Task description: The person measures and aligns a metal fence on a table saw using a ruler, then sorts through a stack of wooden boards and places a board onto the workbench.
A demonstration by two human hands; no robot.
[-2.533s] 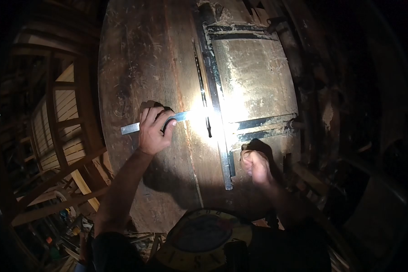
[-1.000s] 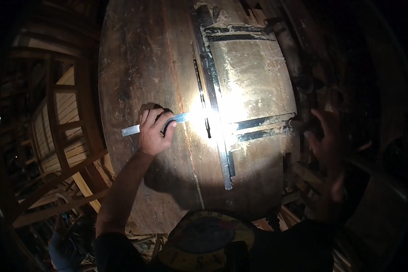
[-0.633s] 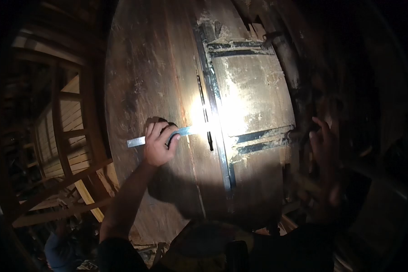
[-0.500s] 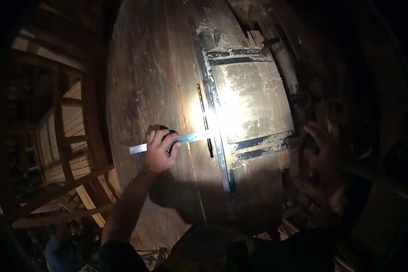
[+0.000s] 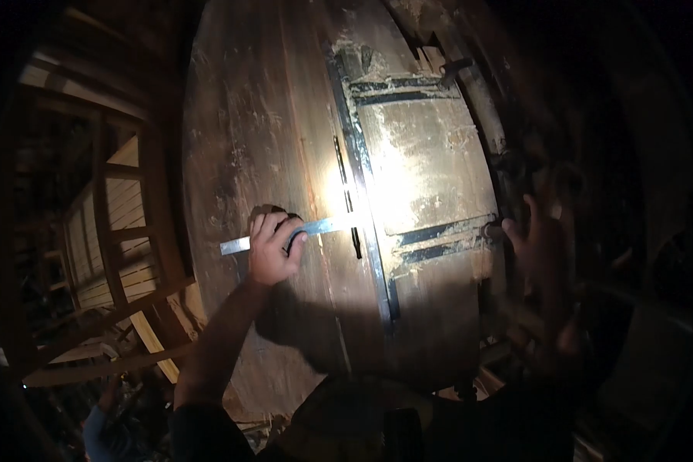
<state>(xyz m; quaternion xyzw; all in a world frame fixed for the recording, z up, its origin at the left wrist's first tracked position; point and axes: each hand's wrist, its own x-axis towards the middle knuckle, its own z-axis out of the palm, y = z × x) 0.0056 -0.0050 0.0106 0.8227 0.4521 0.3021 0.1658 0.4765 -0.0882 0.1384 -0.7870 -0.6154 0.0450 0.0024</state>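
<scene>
My left hand (image 5: 276, 250) is closed over a flat metal strip like a ruler (image 5: 316, 228), which lies across a broad wooden panel (image 5: 246, 138). The strip's right end fades into the lamp's glare beside a thin black rod (image 5: 356, 242). This rod lies lengthwise on the wood, next to a dark straight strip (image 5: 385, 289). In shadow past the panel's right edge, my right hand (image 5: 543, 242) has its thumb and forefinger apart. Its thumb is near the round end of a peg (image 5: 493, 229); contact is unclear. The other fingers are dim.
Paired dark bands (image 5: 439, 240) cross the panel's pale, rough right part. A dark handle-like piece (image 5: 456, 71) sticks out at the upper right. Wooden framing (image 5: 119, 208) stands at left. Another person in blue (image 5: 104, 431) is at the lower left.
My right hand has moved down and slightly left, with its thumb closer to the peg. My left hand stays on the metal strip, and the view has shifted slightly.
</scene>
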